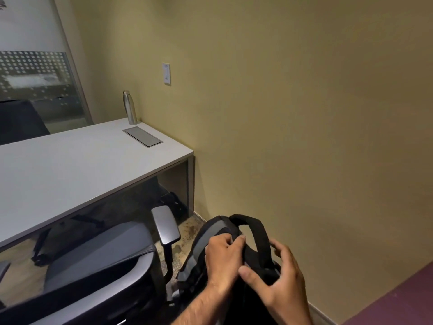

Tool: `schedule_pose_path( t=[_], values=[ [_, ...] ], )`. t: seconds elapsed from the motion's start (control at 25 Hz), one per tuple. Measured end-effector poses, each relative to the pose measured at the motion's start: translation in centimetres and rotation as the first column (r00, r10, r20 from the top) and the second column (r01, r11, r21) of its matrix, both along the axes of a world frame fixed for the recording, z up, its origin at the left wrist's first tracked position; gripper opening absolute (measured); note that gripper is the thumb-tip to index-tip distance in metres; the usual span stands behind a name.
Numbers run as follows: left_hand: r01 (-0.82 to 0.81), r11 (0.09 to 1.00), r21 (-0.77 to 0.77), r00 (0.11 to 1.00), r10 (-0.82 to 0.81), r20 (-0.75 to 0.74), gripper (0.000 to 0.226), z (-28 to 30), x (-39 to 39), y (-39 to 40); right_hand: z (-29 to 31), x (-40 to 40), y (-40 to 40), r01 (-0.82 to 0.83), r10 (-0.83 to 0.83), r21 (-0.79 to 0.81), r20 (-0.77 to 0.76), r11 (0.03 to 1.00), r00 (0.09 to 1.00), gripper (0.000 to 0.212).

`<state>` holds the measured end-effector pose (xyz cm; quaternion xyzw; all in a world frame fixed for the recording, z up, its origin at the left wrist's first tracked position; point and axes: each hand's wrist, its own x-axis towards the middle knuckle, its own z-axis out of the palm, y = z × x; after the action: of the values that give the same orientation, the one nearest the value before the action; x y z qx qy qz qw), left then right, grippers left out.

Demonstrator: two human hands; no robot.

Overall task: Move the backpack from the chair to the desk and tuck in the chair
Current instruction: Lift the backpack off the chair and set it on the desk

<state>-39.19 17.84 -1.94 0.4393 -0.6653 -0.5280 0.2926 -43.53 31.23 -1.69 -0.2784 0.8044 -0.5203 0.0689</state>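
Observation:
A black and grey backpack (206, 242) hangs in the air to the right of the office chair, near the yellow wall. My left hand (222, 259) grips its top by the handle. My right hand (278, 280) holds the backpack's upper back, fingers wrapped near the black shoulder strap (257, 233). The grey office chair (98, 261) stands pulled out from the white desk (77, 170), its seat bare and its right armrest (166, 225) just left of the backpack. The backpack's lower part is hidden behind my arms.
A steel water bottle (129, 107) stands at the desk's far right corner by a metal cable hatch (142, 136). The yellow wall (304, 113) runs close on the right. A second dark chair (21, 120) sits beyond the desk, before a glass partition.

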Motion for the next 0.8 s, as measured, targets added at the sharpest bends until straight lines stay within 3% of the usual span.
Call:
schedule_pose_path(
  t=[0.12, 0.24, 0.36, 0.48, 0.6, 0.68, 0.8],
  values=[
    [-0.039, 0.997, 0.060, 0.992, 0.046, -0.120, 0.058, 0.2, -2.1, -0.6, -1.1, 0.0, 0.1, 0.096, -0.089, 0.101, -0.076, 0.990, 0.993, 0.115],
    [-0.037, 0.995, 0.096, 0.976, 0.056, -0.209, 0.059, 0.3, -4.6, -1.7, -1.8, -2.4, -1.8, 0.205, -0.200, 0.077, -0.067, 0.976, 0.977, 0.112],
    [-0.028, 0.993, 0.115, 0.958, 0.060, -0.279, 0.059, 0.4, -7.5, -4.4, -2.2, -6.7, -5.0, 0.253, -0.253, 0.006, -0.025, 0.967, 0.967, 0.081],
    [0.002, 0.995, 0.100, 0.963, 0.025, -0.267, 0.062, 1.4, -10.3, -9.0, -2.2, -11.5, -9.9, 0.234, -0.220, -0.110, 0.126, 0.966, 0.967, 0.051],
    [0.238, 0.959, 0.151, 0.950, -0.197, -0.241, 0.050, 3.1, -11.6, -15.2, -1.9, -15.3, -15.0, 0.187, -0.144, -0.213, 0.203, 0.959, 0.969, 0.050],
    [0.438, 0.857, 0.273, 0.887, -0.361, -0.288, 0.033, 4.6, -11.8, -19.8, -1.4, -17.2, -18.3, 0.133, -0.077, -0.271, 0.206, 0.954, 0.975, 0.050],
    [0.511, 0.824, 0.245, 0.852, -0.446, -0.276, 0.040, 6.1, -11.7, -25.4, -0.2, -19.8, -22.4, 0.046, 0.004, -0.338, 0.146, 0.940, 0.989, 0.051]
  ],
)
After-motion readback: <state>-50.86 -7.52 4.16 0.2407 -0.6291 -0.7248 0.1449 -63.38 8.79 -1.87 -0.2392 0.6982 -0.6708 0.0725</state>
